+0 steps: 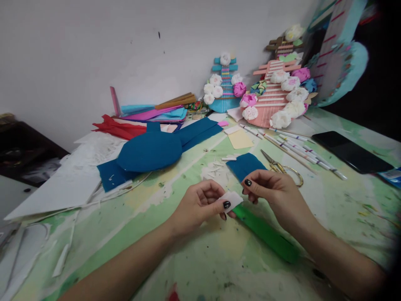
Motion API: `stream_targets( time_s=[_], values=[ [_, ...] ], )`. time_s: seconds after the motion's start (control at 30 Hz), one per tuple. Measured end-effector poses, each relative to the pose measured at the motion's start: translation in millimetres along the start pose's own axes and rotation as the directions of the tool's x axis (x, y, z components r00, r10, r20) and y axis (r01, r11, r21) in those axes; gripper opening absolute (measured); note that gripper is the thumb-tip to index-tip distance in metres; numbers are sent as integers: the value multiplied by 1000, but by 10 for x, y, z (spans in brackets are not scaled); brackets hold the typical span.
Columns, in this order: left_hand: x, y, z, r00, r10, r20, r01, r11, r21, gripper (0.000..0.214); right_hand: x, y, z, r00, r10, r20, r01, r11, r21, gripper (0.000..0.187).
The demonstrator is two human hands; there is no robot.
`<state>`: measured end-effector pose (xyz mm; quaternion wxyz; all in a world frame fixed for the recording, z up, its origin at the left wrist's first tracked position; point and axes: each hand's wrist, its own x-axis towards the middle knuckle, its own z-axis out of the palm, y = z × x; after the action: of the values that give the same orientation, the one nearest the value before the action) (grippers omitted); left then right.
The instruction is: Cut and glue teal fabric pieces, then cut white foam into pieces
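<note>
My left hand (208,202) pinches a small white piece of paper (232,200) between thumb and fingers. Just to the right, my right hand (271,190) has its thumb pressed to its fingertips; whatever is between them is too small to make out. A long bright-green strip (266,234) lies below both hands, one end near the left fingertips. Behind the right hand is a blue piece of crepe paper (246,164), partly hidden by the fingers. Gold-handled scissors (280,166) rest open beside it.
A blue-covered oval shape (150,151) lies at the left, near white sheets (59,184). Folded coloured papers (153,113) sit along the wall. Flower-trimmed guitar shapes (277,94) stand at the back. Striped white sticks (308,154) and a phone (352,151) lie at the right.
</note>
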<state>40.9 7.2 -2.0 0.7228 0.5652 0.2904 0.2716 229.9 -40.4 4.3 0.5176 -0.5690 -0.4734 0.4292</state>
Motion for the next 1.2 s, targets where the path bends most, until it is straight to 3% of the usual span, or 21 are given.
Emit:
stream_targets(
  time_s=[0.07, 0.13, 0.27, 0.33, 0.57, 0.8, 0.93, 1.03, 1.1, 1.2],
  values=[
    [7, -8, -7, 1000, 18, -13, -18, 1000, -2, 24, 10, 10, -23, 987, -118, -106, 87, 962, -259, 28],
    [13, -12, -9, 999, 39, -37, -39, 999, -20, 26, 8, 24, -36, 964, -227, -136, 145, 882, -448, 33],
    [21, -14, -9, 993, 60, -101, -65, 996, -53, 30, -13, 42, -25, 917, -390, -88, 289, 799, -527, 13],
    [27, -18, -13, 988, 64, -142, -72, 996, -55, 32, -27, 43, -8, 902, -429, -50, 339, 775, -534, 15],
    [51, -67, -50, 966, 113, -231, -123, 992, -30, 40, -100, 24, 121, 927, -324, 187, 373, 841, -392, 13],
    [38, -66, -42, 986, -21, -163, -3, 989, -145, 47, -107, 61, 134, 947, -247, 206, 295, 922, -250, 12],
    [21, -55, -22, 994, -105, -12, 100, 969, -225, 44, -98, 87, 119, 912, -348, 216, 402, 862, -308, 18],
    [9, -43, -18, 991, -132, 30, 136, 973, -185, 40, -101, 83, 115, 872, -410, 267, 483, 805, -343, 25],
    [8, -31, -28, 991, -131, 4, 130, 981, -143, 39, -92, 85, 101, 869, -422, 257, 493, 779, -388, 26],
    [18, -10, -52, 992, -61, -113, 50, 994, -101, 39, -54, 128, 75, 920, -330, 212, 392, 745, -540, 34]
  ],
)
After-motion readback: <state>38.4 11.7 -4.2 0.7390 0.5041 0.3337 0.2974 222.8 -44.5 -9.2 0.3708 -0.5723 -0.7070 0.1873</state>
